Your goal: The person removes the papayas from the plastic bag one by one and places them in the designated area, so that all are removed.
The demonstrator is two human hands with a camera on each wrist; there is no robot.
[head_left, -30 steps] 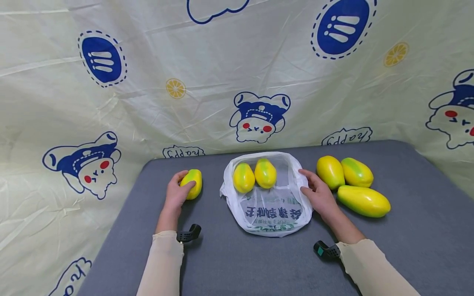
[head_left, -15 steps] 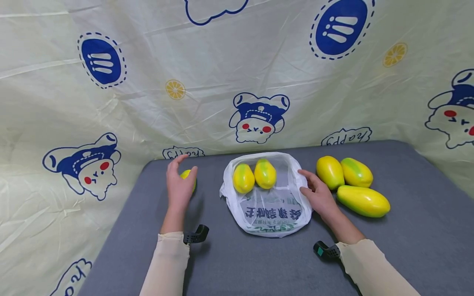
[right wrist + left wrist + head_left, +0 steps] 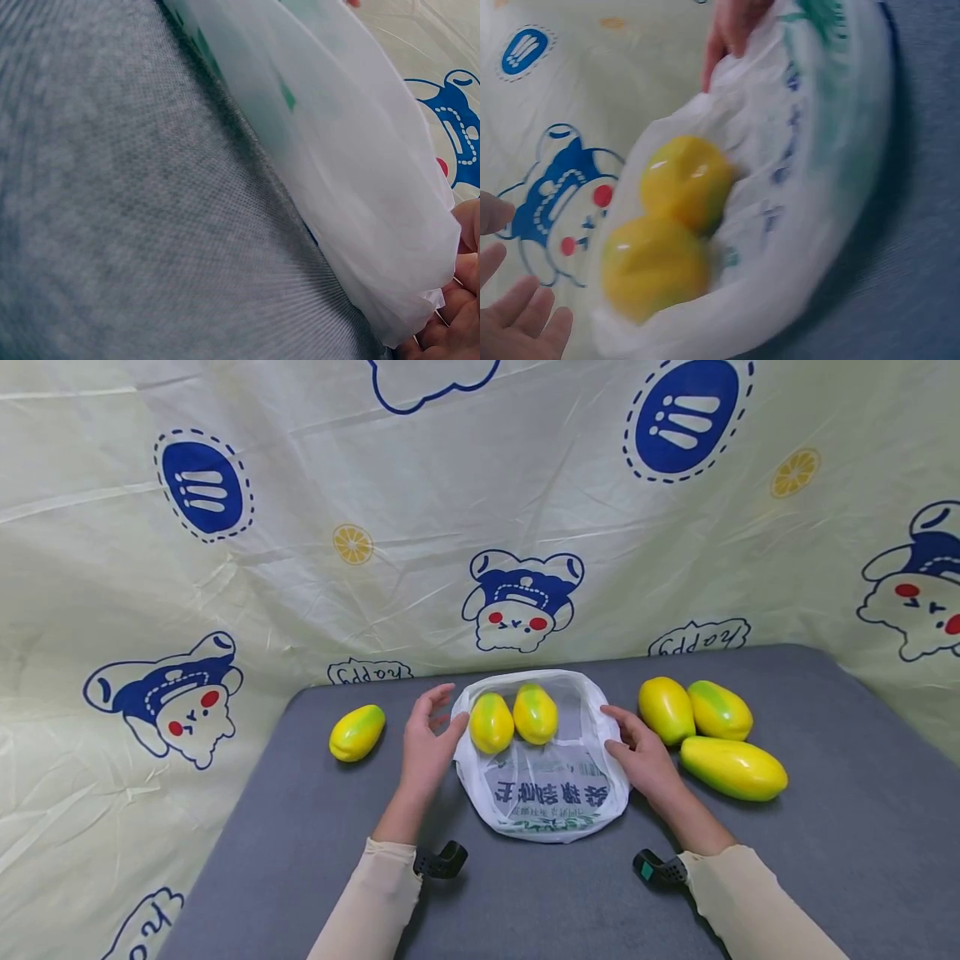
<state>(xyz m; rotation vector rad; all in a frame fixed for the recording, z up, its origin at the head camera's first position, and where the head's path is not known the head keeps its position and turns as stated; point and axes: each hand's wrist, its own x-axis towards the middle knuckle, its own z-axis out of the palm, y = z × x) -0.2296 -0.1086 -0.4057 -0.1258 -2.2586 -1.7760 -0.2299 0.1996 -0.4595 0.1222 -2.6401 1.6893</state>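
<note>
A white plastic bag (image 3: 553,797) with dark lettering sits in the middle of the table, its mouth spread wide. Two yellow-green papayas (image 3: 492,724) lie inside, side by side toward the back. My right hand (image 3: 647,762) pinches the bag's right rim between thumb and fingers; in the right wrist view, the bunched plastic (image 3: 405,292) reaches into those fingers. At the left rim is my left hand (image 3: 426,747), fingers loosely bent with nothing in them. The left wrist view shows its spread fingers (image 3: 525,307) beside the bag. Another papaya (image 3: 357,733) lies farther left on the table.
Three more papayas (image 3: 734,768) are grouped on the right, close beyond the right hand. A pale printed cloth (image 3: 420,602) hangs behind the back edge of the grey table (image 3: 540,902).
My left hand has let go of the left papaya and moved right to the bag's rim. The papaya now lies tilted, slightly farther left. The right hand stays at the bag.
</note>
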